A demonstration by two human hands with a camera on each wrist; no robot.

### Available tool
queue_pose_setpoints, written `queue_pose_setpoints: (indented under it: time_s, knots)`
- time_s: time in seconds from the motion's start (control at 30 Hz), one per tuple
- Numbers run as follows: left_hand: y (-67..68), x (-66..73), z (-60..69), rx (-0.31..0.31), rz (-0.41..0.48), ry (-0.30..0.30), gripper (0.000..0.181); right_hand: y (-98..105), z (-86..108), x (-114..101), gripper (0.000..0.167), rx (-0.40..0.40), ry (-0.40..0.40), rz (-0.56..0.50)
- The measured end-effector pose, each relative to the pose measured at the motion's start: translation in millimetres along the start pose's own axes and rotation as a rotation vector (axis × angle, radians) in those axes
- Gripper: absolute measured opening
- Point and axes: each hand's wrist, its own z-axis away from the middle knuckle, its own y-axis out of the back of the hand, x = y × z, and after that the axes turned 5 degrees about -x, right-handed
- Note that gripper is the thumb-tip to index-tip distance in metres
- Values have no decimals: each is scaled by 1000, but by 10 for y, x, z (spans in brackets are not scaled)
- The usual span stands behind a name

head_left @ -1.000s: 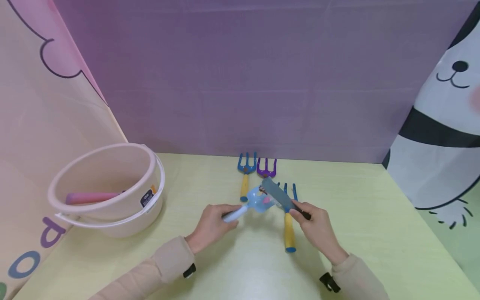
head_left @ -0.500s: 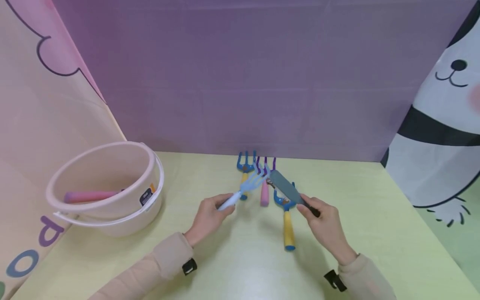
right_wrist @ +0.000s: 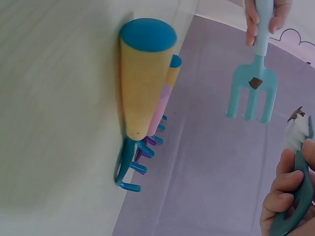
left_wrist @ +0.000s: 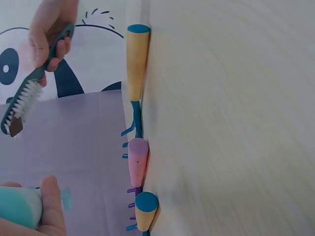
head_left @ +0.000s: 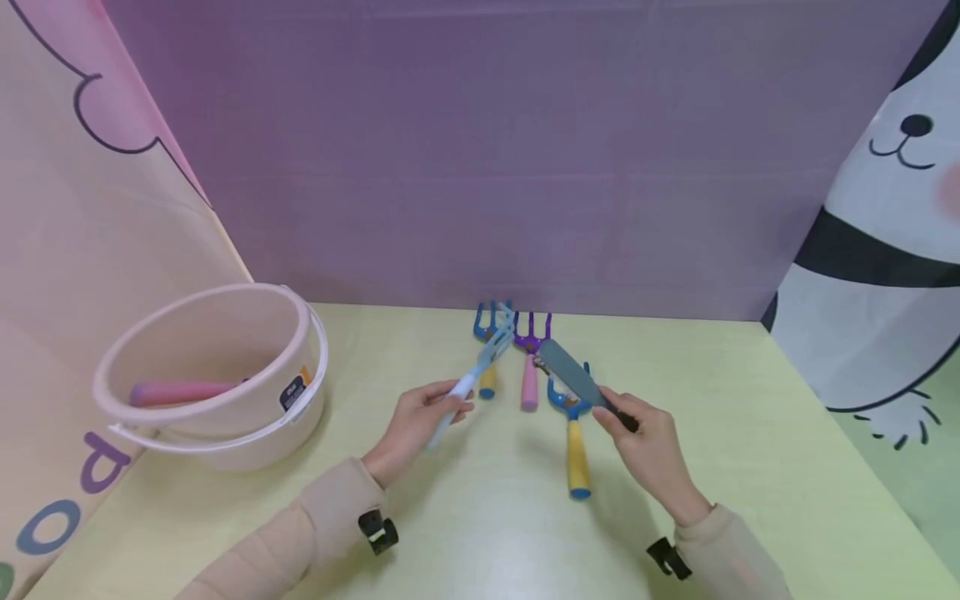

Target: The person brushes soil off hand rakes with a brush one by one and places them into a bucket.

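Note:
My left hand (head_left: 416,425) grips the handle of a light blue garden hand fork (head_left: 471,381), its tines pointing away and overlapping another fork in the head view. A brown patch (right_wrist: 255,82) shows on its tine base in the right wrist view. My right hand (head_left: 651,450) holds a dark green scrubbing brush (head_left: 568,369) with white bristles (left_wrist: 27,98) and a brown clump at its tip. Brush and fork are apart, both above the table. Lying beneath are a near blue fork with yellow handle (head_left: 577,458), a purple fork with pink handle (head_left: 529,383), and a far blue fork (head_left: 487,383).
A pale pink bucket (head_left: 202,350) with a white carrying handle stands at the left, a pink handle (head_left: 183,393) lying inside. Behind the pale table (head_left: 690,375) rises a purple cloth backdrop (head_left: 480,150). Printed cloth with a panda (head_left: 877,225) borders the right side.
My left hand has drawn the light blue fork left, away from the brush, and turned it more edge-on. The right hand has moved slightly right with the brush, then stayed almost still.

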Motion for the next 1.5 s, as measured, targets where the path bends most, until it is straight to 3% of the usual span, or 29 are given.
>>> queue_pose_setpoints:
  time_s: [0.23,0.47,0.67,0.93,1.27,1.5]
  knots:
    - [25,-32,-5,-81,161,46,36,-11,-7,34,30,-3,-30,22]
    - [49,-35,-4,-95,275,135,38,-34,-18,76,31,-14,-53,20]
    - [59,-45,-4,-131,293,167,40,-65,-28,87,31,-21,-67,21]
    - [31,-25,12,-166,272,193,41,-194,-108,123,31,40,-18,-12]
    - [-43,37,36,-241,290,177,45,-376,-213,114,36,-48,52,43]
    - [-69,60,52,-252,309,176,44,-469,-241,109,34,-16,109,80]
